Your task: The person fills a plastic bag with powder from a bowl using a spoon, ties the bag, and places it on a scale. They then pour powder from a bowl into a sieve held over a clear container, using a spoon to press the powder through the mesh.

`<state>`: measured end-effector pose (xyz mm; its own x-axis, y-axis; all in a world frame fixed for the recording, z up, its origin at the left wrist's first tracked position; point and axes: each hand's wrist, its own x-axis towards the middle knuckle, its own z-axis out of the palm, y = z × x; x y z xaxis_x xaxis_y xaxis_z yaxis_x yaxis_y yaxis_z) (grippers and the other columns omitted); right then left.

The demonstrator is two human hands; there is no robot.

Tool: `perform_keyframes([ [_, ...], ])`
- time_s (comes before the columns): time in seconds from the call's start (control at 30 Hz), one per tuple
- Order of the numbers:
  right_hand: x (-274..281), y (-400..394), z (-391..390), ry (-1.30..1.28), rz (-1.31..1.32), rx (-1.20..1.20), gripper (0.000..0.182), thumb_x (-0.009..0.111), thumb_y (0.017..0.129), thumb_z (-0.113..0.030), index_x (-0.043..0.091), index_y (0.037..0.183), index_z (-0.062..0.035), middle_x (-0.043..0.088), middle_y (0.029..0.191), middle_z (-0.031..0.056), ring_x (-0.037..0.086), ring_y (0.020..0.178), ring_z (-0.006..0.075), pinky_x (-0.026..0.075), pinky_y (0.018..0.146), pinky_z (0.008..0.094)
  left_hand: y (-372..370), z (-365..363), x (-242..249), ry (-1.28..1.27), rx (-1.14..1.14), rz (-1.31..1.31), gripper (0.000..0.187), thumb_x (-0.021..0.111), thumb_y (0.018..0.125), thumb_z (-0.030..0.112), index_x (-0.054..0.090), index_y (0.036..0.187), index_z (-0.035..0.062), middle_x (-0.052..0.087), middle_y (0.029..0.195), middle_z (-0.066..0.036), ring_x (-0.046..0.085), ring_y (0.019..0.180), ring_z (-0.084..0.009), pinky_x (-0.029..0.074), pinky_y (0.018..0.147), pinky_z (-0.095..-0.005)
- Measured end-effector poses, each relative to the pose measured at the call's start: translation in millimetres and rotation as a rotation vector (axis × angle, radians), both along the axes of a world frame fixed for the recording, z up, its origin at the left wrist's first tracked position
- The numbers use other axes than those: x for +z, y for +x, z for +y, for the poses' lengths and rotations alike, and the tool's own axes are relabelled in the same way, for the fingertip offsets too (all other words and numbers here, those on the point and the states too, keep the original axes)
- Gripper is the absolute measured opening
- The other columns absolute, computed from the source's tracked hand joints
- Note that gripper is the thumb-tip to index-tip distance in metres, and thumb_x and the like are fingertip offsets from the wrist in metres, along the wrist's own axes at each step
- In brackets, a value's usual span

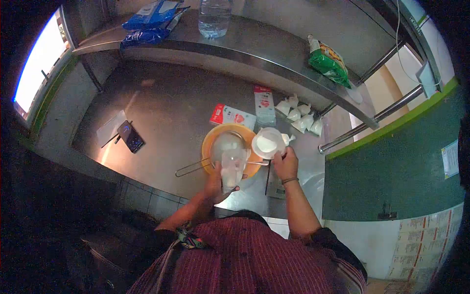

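Note:
My left hand (214, 184) is closed around a clear plastic bag (234, 169) with some white content low in it, in front of an orange basin (207, 139). A round wire sieve (228, 140) rests over the basin, its handle reaching out to the left. In my right hand (287, 165) is the rim of a small white tub (268, 142) with white powder inside, at the basin's right side. A metal utensil handle (259, 162) shows at the basin's right edge. Below the tub lies a flat scale-like device (276, 187), partly hidden by my right hand.
Behind the basin lie two red-and-white packets (234, 115) and several small knotted bags of white powder (303, 116). A phone (130, 136) leans on a stand at left. Overhead, a shelf (254, 51) carries blue packs (151, 22), a water bottle (214, 19) and a green pack (327, 62).

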<state>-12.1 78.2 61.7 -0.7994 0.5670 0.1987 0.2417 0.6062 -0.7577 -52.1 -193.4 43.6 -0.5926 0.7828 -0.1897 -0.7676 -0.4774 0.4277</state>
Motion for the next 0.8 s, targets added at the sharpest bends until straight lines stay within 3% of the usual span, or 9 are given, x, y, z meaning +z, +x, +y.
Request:
perform_keyframes([
  [0.13,29,0,-16,-0.19,0.08,-0.054,0.021,0.062,0.092,-0.016,0.049,0.084,-0.0026,0.065,0.069,0.0124,0.069,0.059,0.0222,0.054,0.059,0.038,-7,4,2,-0.004,-0.015,-0.087,0.078,0.03,0.095,0.076,0.046,0.145,0.0179,0.058,0.132,-0.005,0.067,0.104,-0.0251,0.057,0.061,-0.0371],
  [0.2,48,-2,-25,-0.348,0.175,0.045,0.009,0.061,0.095,-0.008,0.055,0.096,-0.0012,0.065,0.077,0.0079,0.066,0.062,0.0146,0.053,0.056,0.0295,-12,9,-3,-0.099,-0.033,-0.086,0.073,0.033,0.096,0.074,0.048,0.142,0.0194,0.062,0.125,-0.003,0.068,0.102,-0.0246,0.056,0.06,-0.0366],
  [0.23,51,-5,-28,-0.349,0.175,0.042,0.009,0.061,0.095,-0.008,0.055,0.096,-0.0012,0.065,0.077,0.0079,0.066,0.062,0.0146,0.053,0.056,0.0295,-13,11,0,-0.101,-0.036,-0.086,0.073,0.033,0.096,0.074,0.048,0.142,0.0194,0.062,0.125,-0.003,0.068,0.102,-0.0246,0.056,0.06,-0.0366],
  [0.3,56,-11,-35,-0.334,0.186,0.11,0.013,0.062,0.096,-0.011,0.056,0.098,0.0005,0.066,0.079,0.0079,0.065,0.062,0.013,0.053,0.056,0.0291,-14,17,7,-0.207,-0.037,-0.145,0.068,0.036,0.097,0.072,0.051,0.138,0.0202,0.064,0.119,-0.002,0.068,0.097,-0.0231,0.055,0.059,-0.036],
  [0.43,74,-15,-55,-0.221,0.143,0.1,0.015,0.062,0.097,-0.014,0.056,0.097,0.0002,0.067,0.079,0.0076,0.065,0.062,0.0123,0.053,0.057,0.0278,-17,27,-5,-0.183,-0.067,-0.126,0.06,0.038,0.099,0.067,0.054,0.133,0.0203,0.065,0.114,-0.001,0.068,0.093,-0.0214,0.054,0.059,-0.0347],
  [0.5,69,-19,-53,-0.02,0.173,0.142,0.016,0.063,0.097,-0.015,0.057,0.096,-0.0005,0.068,0.078,0.0069,0.065,0.062,0.0121,0.052,0.058,0.0281,-16,29,0,-0.227,-0.072,-0.145,0.054,0.039,0.101,0.061,0.056,0.129,0.0189,0.067,0.108,-0.001,0.068,0.086,-0.0207,0.054,0.059,-0.0349],
  [0.8,80,-16,-62,0.067,0.235,0.141,0.019,0.065,0.096,-0.018,0.057,0.089,-0.0017,0.066,0.069,0.0072,0.065,0.063,0.0136,0.051,0.059,0.0305,-12,29,10,-0.16,-0.102,-0.147,0.046,0.04,0.101,0.05,0.058,0.124,0.0145,0.069,0.101,-0.004,0.07,0.082,-0.0203,0.055,0.055,-0.034],
])
